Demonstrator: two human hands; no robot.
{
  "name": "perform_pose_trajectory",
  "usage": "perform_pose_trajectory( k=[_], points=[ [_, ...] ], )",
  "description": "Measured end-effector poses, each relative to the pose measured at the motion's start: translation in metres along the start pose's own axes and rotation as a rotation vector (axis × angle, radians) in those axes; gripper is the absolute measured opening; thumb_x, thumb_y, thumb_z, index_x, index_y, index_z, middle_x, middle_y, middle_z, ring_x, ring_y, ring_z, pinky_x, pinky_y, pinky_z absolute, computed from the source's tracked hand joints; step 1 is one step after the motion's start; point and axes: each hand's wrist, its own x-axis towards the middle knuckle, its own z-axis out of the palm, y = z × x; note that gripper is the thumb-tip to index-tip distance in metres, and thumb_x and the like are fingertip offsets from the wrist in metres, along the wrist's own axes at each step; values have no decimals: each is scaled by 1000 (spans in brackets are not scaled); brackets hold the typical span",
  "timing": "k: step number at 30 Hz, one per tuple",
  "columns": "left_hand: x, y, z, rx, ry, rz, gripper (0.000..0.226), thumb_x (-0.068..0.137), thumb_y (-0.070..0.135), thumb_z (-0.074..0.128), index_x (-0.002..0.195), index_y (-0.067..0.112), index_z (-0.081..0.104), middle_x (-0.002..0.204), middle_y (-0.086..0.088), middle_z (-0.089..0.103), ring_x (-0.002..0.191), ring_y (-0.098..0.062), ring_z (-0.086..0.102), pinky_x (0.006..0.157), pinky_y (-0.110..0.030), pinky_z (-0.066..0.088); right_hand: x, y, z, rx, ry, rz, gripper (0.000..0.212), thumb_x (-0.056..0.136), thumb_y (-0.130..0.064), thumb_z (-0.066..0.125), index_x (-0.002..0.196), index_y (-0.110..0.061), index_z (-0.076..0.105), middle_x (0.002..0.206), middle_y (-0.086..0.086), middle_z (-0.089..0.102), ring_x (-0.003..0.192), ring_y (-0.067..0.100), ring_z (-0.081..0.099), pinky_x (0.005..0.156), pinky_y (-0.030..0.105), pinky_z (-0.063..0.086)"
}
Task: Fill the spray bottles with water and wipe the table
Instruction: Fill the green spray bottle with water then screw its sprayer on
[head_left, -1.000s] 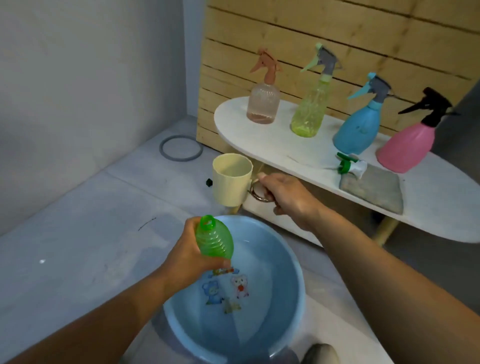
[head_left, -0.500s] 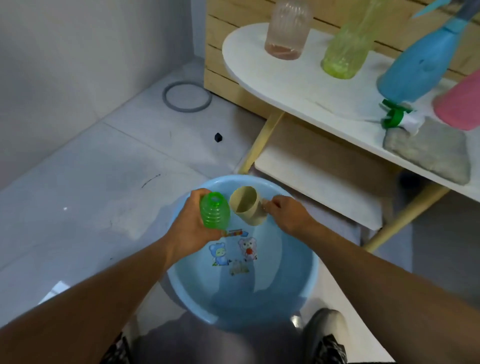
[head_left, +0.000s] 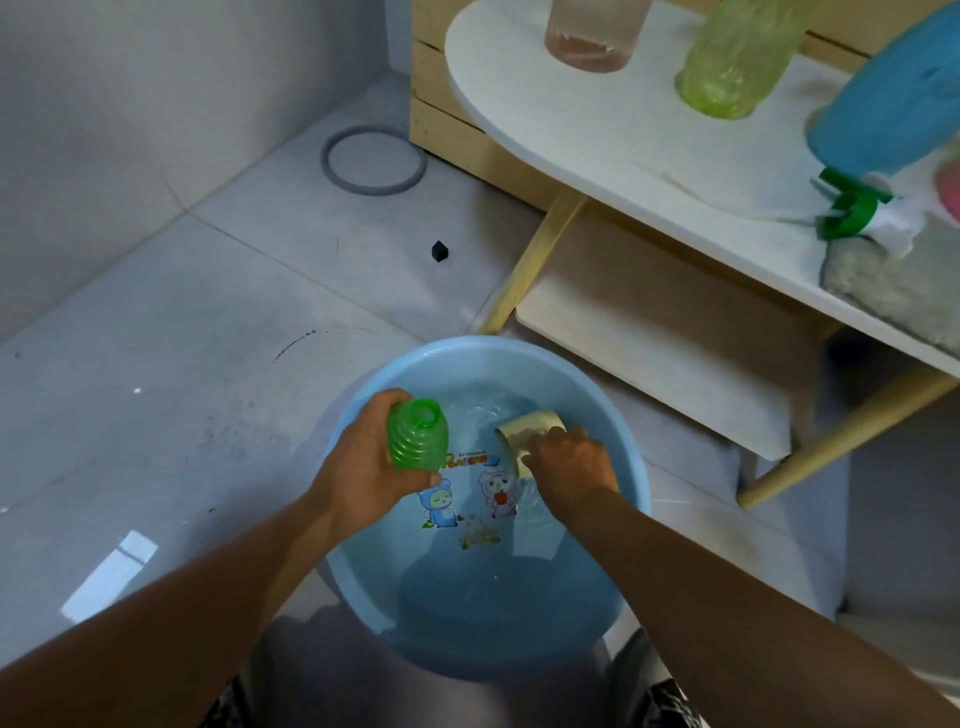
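Note:
My left hand (head_left: 363, 462) grips an open green bottle (head_left: 418, 434) with no spray head, held upright over the blue basin (head_left: 631, 457) of water on the floor. My right hand (head_left: 569, 465) holds a cream cup (head_left: 524, 434) tipped on its side and dipped into the water. On the white table (head_left: 597, 150) stand a pink-tinted bottle (head_left: 592, 36), a yellow-green bottle (head_left: 737, 57) and a blue bottle (head_left: 888, 104). A green and white spray head (head_left: 857, 213) lies beside a grey cloth (head_left: 893, 280).
A lower shelf (head_left: 649, 332) and slanted wooden legs (head_left: 535, 265) sit under the table, close to the basin. A grey ring (head_left: 374, 158) and a small black cube (head_left: 439, 251) lie on the tiled floor. A wooden slat wall backs the table.
My right hand has brought the cup down from beside the table into the basin and tipped it into the water. The view has dropped toward the floor. My left hand kept the green bottle.

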Motion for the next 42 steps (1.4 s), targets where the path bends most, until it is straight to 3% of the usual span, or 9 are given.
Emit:
perform_pose_trajectory(
  k=[8,12,15,18,22,28,31,36,42],
  points=[
    [1,0,2,-20,15,-16,83,66,13,95,128,33,44,123,3,55,108,-13,59,88,-26,48,5,-24,-5,364,-37,67,25,102,-18,50,125,-22,61,115,7,65,108,30,61,86,34,49],
    [-1,5,0,-54,59,-22,82,66,13,94,126,34,43,118,3,58,104,-15,61,86,-30,51,-2,-13,-10,838,-194,258,35,108,-39,37,90,-16,57,94,8,62,91,28,58,77,32,40],
    [-3,11,-3,-117,90,-44,81,63,12,94,123,33,44,112,2,63,99,-16,64,84,-34,52,-12,-10,-10,1155,-211,384,37,102,-36,46,75,-12,52,78,2,53,75,21,48,73,32,38],
    [-4,21,-9,-137,122,-44,81,63,8,95,118,37,43,105,5,64,88,-3,64,74,-21,49,-25,-4,-25,1337,-175,452,35,89,-42,61,74,-11,52,69,2,43,64,17,39,64,34,36],
    [-4,48,-28,-125,137,10,81,63,7,95,119,33,43,101,7,64,81,8,62,66,-8,45,-37,14,-66,1399,-76,387,40,75,-49,75,65,-23,45,62,-2,36,55,14,32,51,25,30],
    [-9,106,-63,-18,44,109,84,65,9,95,130,26,43,108,5,63,89,3,62,68,-7,45,-57,39,-153,1376,58,265,40,84,-38,76,55,-24,52,58,-4,45,55,13,37,47,21,31],
    [-15,141,-80,62,-55,140,83,66,14,95,130,27,45,112,5,63,100,-7,63,75,-14,49,-73,49,-202,1392,120,191,30,85,-38,76,74,-16,60,66,3,54,58,11,49,53,21,40],
    [-25,188,-99,136,-170,179,79,65,19,96,126,26,47,111,5,64,100,-9,65,80,-25,56,-92,58,-272,1331,228,111,28,87,-42,73,84,-18,59,76,6,47,70,19,37,52,25,31],
    [-31,204,-102,107,-145,186,81,63,21,97,126,28,47,111,6,66,100,-8,66,85,-29,58,-103,62,-314,1289,391,86,43,83,-44,75,62,-22,45,58,-2,38,54,13,33,51,25,31]
  ],
)
